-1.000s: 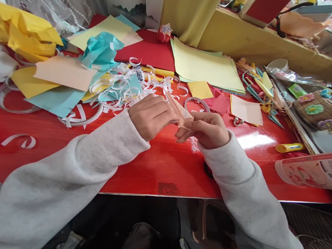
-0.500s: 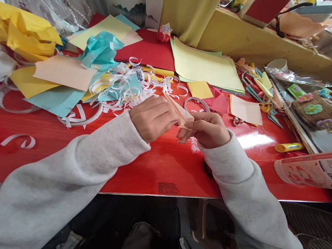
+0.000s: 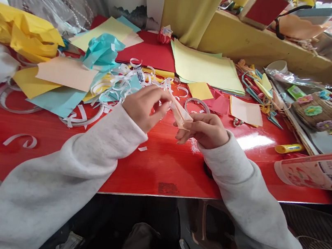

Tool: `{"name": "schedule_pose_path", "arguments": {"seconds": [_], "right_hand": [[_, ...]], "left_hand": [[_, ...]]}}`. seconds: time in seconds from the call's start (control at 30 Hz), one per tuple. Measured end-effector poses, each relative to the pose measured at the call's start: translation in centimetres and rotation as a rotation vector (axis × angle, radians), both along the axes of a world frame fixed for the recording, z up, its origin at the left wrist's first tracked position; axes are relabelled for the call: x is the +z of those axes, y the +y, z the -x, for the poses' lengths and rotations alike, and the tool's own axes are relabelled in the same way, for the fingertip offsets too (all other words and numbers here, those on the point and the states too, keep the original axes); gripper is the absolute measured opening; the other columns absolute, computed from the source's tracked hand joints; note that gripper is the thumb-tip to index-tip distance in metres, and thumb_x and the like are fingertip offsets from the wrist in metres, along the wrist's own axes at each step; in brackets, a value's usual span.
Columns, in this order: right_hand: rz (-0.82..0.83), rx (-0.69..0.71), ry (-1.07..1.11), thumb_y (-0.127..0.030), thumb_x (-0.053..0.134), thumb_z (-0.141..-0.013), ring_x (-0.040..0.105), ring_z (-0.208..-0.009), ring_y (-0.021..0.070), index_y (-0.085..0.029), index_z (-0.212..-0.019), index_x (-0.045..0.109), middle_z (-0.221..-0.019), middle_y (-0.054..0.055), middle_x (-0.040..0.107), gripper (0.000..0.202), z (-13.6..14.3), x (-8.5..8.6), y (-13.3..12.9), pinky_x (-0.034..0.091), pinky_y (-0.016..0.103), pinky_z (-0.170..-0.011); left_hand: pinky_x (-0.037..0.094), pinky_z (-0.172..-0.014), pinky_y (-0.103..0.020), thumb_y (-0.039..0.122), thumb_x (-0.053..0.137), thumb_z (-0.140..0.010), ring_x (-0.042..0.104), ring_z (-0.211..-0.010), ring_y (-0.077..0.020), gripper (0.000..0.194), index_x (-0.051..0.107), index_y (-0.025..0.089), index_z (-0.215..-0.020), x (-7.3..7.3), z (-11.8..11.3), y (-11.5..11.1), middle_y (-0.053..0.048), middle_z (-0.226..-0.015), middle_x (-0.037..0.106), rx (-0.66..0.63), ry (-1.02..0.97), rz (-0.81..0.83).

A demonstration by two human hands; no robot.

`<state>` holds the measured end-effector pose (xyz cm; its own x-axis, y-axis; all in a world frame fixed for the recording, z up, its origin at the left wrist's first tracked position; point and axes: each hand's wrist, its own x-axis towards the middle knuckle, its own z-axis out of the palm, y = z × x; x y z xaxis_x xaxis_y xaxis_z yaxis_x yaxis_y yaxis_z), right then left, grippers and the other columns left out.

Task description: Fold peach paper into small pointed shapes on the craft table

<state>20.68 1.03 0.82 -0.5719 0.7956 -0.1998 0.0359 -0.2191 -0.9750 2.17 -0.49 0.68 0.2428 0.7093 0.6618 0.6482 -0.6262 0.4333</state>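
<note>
My right hand [image 3: 209, 130] pinches a folded peach-coloured paper [image 3: 182, 115] at its near end, thumb on top. The paper is narrow and creased, held slanting above the red table. My left hand [image 3: 146, 107] is at the paper's left side, its thumb apart from the index finger. The left index fingertip is close to the paper's far end; whether it touches cannot be made out. A small white scrap [image 3: 142, 149] lies on the table below the left hand. Behind the paper is a roll of tape [image 3: 197, 105].
Curled white paper strips [image 3: 118, 88] are heaped behind my left hand. Coloured sheets [image 3: 207, 66] lie at the back, with a yellow square [image 3: 200, 90] before them. A glue stick [image 3: 289, 148] and a printed cup [image 3: 318, 170] are at the right. The red table's front edge [image 3: 149, 196] is near me.
My left hand has shifted slightly left, and its thumb has come away from the paper. More of the folded paper shows. A white scrap now shows on the table. The right hand keeps its pinch.
</note>
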Motion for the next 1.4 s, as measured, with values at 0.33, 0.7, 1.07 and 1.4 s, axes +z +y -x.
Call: {"name": "schedule_pose_path", "arguments": {"seconds": [0.33,0.7,1.07,1.4], "right_hand": [[0.049,0.033,0.015,-0.023,0.060,-0.062,0.062,-0.052,0.0151,-0.009,-0.074,0.061,-0.062,0.006,0.066,0.018,0.3,-0.2,0.0,0.052,0.025,-0.051],[0.003,0.026,0.017,-0.024,0.059,-0.065,0.063,-0.055,0.0154,-0.009,-0.073,0.059,-0.064,0.006,0.066,0.017,0.3,-0.4,0.1,0.053,0.027,-0.057],[0.000,0.034,-0.022,-0.026,0.063,-0.063,0.063,-0.055,0.0151,-0.009,-0.071,0.059,-0.062,0.006,0.066,0.019,0.6,0.0,-0.3,0.053,0.025,-0.055],[0.016,0.108,-0.055,-0.029,0.062,-0.066,0.064,-0.058,0.0150,-0.010,-0.074,0.057,-0.066,0.006,0.066,0.021,0.5,-0.3,-0.1,0.053,0.026,-0.058]], "left_hand": [[0.037,-0.072,-0.036,0.020,0.052,-0.071,0.049,-0.079,-0.0199,0.002,0.054,0.019,-0.070,-3.3,3.2,4.0,-0.004,-0.069,0.054,0.249,0.085,-0.111],[0.042,-0.065,-0.024,0.031,0.056,-0.067,0.057,-0.072,-0.0128,0.022,0.062,0.018,-0.083,0.1,0.5,1.4,-0.001,-0.079,0.065,-0.319,-0.197,0.678],[0.041,-0.060,-0.024,0.032,0.061,-0.059,0.053,-0.066,-0.0123,0.026,0.060,0.014,-0.077,-0.5,-0.4,1.0,-0.002,-0.072,0.061,-0.248,-0.288,0.719],[0.037,-0.055,-0.025,0.030,0.054,-0.062,0.048,-0.055,-0.0104,0.015,0.060,0.017,-0.057,-0.7,0.3,2.0,0.002,-0.053,0.056,-0.184,-0.497,0.753]]}}
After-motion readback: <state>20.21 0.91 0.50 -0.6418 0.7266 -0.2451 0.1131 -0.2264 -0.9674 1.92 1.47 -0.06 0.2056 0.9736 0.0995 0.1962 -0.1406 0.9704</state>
